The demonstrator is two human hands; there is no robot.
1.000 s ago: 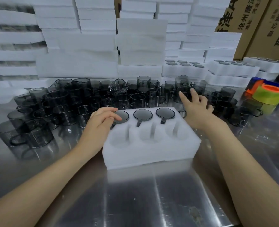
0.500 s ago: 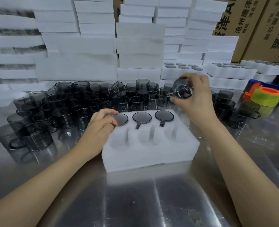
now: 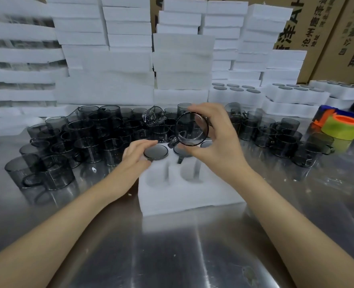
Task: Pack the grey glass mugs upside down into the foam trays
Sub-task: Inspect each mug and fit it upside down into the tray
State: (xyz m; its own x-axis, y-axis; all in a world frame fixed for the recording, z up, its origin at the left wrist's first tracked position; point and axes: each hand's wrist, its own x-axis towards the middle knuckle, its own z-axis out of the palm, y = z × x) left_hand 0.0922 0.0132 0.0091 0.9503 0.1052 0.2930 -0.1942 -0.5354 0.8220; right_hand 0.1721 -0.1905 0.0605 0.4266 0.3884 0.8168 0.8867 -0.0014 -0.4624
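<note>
A mug (image 3: pixel 191 132) is gripped on its side by the right hand (image 3: pixel 219 146) at mid-frame, above the tray (image 3: pixel 188 196). The left hand (image 3: pixel 135 156) is rested, fingers relaxed, on the tray's left edge. The back row (image 3: pixel 155 151) is filled; front pockets (image 3: pixel 157 179) and many loose mugs (image 3: pixel 84 138) are left.

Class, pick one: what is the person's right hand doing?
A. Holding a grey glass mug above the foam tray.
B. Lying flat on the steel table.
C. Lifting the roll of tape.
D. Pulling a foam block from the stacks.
A: the right hand has its fingers curled round a grey glass mug, raised over the foam tray.
</note>
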